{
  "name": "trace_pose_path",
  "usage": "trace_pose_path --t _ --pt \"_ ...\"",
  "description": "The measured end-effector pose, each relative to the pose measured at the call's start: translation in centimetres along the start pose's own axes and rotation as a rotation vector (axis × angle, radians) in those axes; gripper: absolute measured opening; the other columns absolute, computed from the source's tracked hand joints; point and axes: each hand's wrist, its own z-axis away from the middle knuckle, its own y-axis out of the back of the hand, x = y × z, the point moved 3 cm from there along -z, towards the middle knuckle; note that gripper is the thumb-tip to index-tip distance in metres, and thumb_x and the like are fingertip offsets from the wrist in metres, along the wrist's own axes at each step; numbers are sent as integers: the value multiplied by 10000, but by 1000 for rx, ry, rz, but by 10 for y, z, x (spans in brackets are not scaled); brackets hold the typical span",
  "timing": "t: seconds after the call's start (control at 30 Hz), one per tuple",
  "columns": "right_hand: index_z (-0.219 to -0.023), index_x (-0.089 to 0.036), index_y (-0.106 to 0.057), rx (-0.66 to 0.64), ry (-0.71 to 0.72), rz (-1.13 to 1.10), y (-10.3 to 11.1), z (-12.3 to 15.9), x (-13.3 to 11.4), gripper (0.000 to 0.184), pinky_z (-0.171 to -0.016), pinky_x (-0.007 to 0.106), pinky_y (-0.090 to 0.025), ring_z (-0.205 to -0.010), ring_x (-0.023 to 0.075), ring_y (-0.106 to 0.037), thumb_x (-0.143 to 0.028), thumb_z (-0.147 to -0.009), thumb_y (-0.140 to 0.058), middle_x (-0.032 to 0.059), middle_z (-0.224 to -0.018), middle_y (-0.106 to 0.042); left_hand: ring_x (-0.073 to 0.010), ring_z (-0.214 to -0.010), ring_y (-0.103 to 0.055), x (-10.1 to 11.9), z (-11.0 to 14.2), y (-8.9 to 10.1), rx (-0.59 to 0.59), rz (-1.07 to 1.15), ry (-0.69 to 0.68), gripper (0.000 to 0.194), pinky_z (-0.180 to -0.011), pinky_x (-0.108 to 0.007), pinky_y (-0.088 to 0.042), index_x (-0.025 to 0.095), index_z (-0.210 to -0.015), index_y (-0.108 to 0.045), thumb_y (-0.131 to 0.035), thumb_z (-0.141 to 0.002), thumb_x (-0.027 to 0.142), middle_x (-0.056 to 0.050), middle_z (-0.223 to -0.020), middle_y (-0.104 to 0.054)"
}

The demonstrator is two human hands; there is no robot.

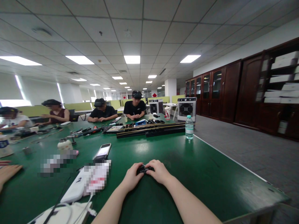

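Between my two hands is a small black part [143,170], just above or on the green table [201,168]; its exact kind is too small to make out. My left hand [132,176] has its thumb and fingers closed on the part's left side. From the other side my right hand [159,171] pinches it, fingers curled over the top and thumb below. Much of the part is hidden by my fingertips. Left of my left hand lie a white power bank marked 2 [75,186] and a phone [103,150].
Long black bars [130,133] lie across the table beyond my hands, with a water bottle [189,128] at their right end. A white jar [64,144] and cables stand left. Another person's hand [9,173] rests at the left edge. Several people sit opposite.
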Motion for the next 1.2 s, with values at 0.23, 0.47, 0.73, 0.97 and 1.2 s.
trace_pose_path --t 0.23,0.47,0.73,0.97,1.2 --pt "-1021 -294 -688 -18 46 66 0 2 -4 243 -945 377 -386 -1062 228 -541 -260 -795 -607 35 -1113 -641 -217 -1090 -576 0 0 0 9 10 -6 406 -986 -335 -430 190 -1128 -593 -596 -724 143 -78 -1162 -623" --pt "-971 -303 -703 -13 1 48 -1 1 -3 228 -943 368 -389 -1054 220 -546 -251 -759 -639 22 -1112 -641 -225 -1095 -577 0 0 0 15 6 -5 417 -986 -337 -426 180 -1131 -601 -594 -715 150 -87 -1159 -629" --pt "-992 -326 -709 -3 -10 8 -3 0 5 271 -962 367 -394 -1056 220 -564 -262 -738 -639 10 -1135 -649 -215 -1091 -576 1 0 0 4 -9 -1 412 -989 -324 -425 176 -1145 -591 -590 -733 161 -87 -1156 -627" --pt "-1011 -293 -702 20 16 -104 -3 -2 10 359 -954 343 -424 -1030 207 -596 -182 -674 -642 18 -1074 -675 -201 -1087 -581 1 0 0 -1 -4 7 409 -989 -314 -428 200 -1146 -590 -586 -742 142 -68 -1160 -626" --pt "-1042 -217 -679 45 -28 -155 -3 -3 14 402 -941 336 -444 -1022 214 -607 -152 -647 -645 53 -1075 -682 -207 -1099 -575 1 1 1 -1 5 8 422 -997 -319 -424 186 -1162 -583 -573 -743 137 -80 -1178 -619"
